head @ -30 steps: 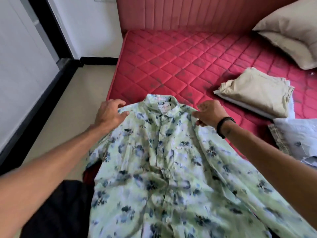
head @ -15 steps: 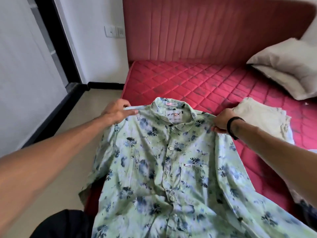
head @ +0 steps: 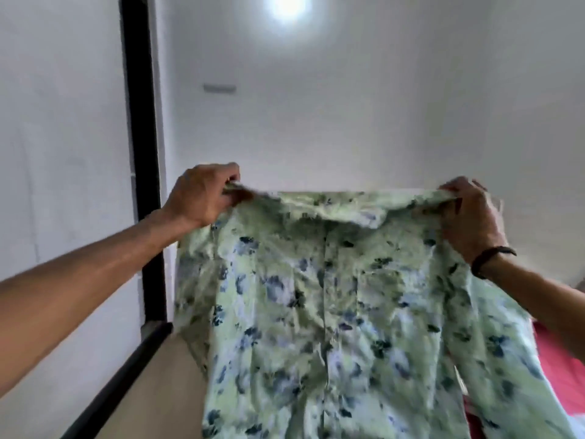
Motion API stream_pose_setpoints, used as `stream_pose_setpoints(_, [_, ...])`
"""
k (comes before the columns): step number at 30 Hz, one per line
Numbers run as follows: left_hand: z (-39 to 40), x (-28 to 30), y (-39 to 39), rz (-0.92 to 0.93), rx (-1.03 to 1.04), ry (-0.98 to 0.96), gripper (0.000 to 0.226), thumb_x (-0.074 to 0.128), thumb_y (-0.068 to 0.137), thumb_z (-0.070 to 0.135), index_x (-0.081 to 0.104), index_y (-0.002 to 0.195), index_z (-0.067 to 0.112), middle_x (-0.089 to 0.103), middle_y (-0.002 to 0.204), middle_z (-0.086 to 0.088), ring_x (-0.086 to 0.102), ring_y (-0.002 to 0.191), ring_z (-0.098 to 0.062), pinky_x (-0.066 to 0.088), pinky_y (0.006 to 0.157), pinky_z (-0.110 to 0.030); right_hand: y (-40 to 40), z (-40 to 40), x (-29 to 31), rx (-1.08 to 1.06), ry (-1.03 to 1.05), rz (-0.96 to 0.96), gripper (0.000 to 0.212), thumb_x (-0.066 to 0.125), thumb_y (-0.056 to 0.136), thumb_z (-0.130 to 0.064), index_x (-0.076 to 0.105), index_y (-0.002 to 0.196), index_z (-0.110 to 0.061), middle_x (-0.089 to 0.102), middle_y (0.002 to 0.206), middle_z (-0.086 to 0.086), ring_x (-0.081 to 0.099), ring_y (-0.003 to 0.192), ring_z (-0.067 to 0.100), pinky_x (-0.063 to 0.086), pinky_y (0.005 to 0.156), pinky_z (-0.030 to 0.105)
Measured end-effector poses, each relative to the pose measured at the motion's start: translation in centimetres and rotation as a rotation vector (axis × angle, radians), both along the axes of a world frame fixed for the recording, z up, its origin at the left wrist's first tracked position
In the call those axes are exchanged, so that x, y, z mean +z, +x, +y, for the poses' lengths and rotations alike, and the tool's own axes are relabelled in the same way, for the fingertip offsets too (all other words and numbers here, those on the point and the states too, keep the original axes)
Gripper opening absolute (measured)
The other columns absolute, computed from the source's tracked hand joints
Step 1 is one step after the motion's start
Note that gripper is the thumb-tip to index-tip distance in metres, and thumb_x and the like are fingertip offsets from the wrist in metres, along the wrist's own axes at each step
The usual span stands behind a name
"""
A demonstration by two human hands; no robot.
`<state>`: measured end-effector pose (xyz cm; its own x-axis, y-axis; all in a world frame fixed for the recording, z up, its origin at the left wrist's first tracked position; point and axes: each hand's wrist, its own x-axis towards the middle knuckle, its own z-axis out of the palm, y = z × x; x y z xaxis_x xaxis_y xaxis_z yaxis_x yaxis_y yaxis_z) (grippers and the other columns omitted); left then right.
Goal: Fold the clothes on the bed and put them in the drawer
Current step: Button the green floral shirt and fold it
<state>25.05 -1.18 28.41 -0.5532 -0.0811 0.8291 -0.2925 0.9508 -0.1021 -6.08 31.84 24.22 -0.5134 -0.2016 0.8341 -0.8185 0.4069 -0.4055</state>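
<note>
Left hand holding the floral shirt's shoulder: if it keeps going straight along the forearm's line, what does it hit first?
Probably nothing near. The left hand grips the floral shirt at its shoulder and points up and forward; beyond it only the white wall shows. Depth is unclear, so the wall would be first, far off.

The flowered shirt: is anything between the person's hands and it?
No. The left hand and the right hand each grip the green floral shirt directly at its shoulders, holding it up; nothing visible lies between.
</note>
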Motion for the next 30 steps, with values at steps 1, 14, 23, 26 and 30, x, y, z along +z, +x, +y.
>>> stream_pose_setpoints(1, [0.5, 1.4, 0.3, 0.018, 0.032, 0.009, 0.038, 0.073, 0.086, 0.057, 0.061, 0.092, 0.021, 0.060, 0.072, 0.004, 0.056, 0.064, -0.022, 0.052, 0.061, -0.039, 0.4, 0.5, 1.1, -0.007, 0.059, -0.020, 0.020, 0.065, 0.082, -0.002, 0.067, 0.095, -0.017, 0.072, 0.092, 0.018, 0.068, 0.089, 0.038, 0.051, 0.081, 0.041])
stream_pose_setpoints(14, [6.2, 8.6, 4.6, 0.151, 0.372, 0.214, 0.032, 0.066, 0.088, 0.031, 0.078, 0.113, 0.014, 0.075, 0.106, -0.021, 0.072, 0.097, -0.041, 0.059, 0.091, -0.048, 6.1, 6.7, 9.4, 0.116, -0.337, -0.192, 0.032, 0.077, 0.075, -0.016, 0.070, 0.106, -0.015, 0.072, 0.101, 0.007, 0.070, 0.083, 0.011, 0.062, 0.057, 0.027])
stream_pose_setpoints(23, [4.7, 12.6, 4.8, 0.634, -0.146, 0.609, 0.038, 0.063, 0.089, 0.044, 0.075, 0.105, 0.012, 0.077, 0.095, -0.009, 0.077, 0.078, -0.021, 0.065, 0.073, -0.041, 6.1, 5.7, 12.9, -0.017, -0.085, 0.380, 0.020, 0.055, 0.086, -0.026, 0.067, 0.097, -0.013, 0.064, 0.097, 0.011, 0.058, 0.100, 0.032, 0.045, 0.084, 0.041])
stream_pose_setpoints(26, [3.1, 10.0, 3.0, 0.474, 0.031, 0.477, 0.037, 0.065, 0.091, 0.040, 0.078, 0.107, 0.010, 0.076, 0.100, -0.008, 0.073, 0.096, -0.021, 0.058, 0.078, -0.024, 3.5, 4.1, 12.3, 0.014, -0.109, 0.276, 0.024, 0.063, 0.085, -0.025, 0.071, 0.100, -0.008, 0.067, 0.093, 0.015, 0.062, 0.092, 0.031, 0.044, 0.078, 0.035])
stream_pose_setpoints(30, [-1.5, 5.0, -2.5, 0.355, 0.079, 0.502, 0.035, 0.066, 0.091, 0.038, 0.078, 0.108, 0.010, 0.077, 0.104, -0.015, 0.072, 0.102, -0.030, 0.056, 0.089, -0.033, -1.3, -0.9, 8.4, 0.055, -0.006, 0.006, 0.018, 0.065, 0.085, -0.023, 0.071, 0.095, -0.009, 0.068, 0.083, 0.014, 0.064, 0.081, 0.031, 0.041, 0.071, 0.031])
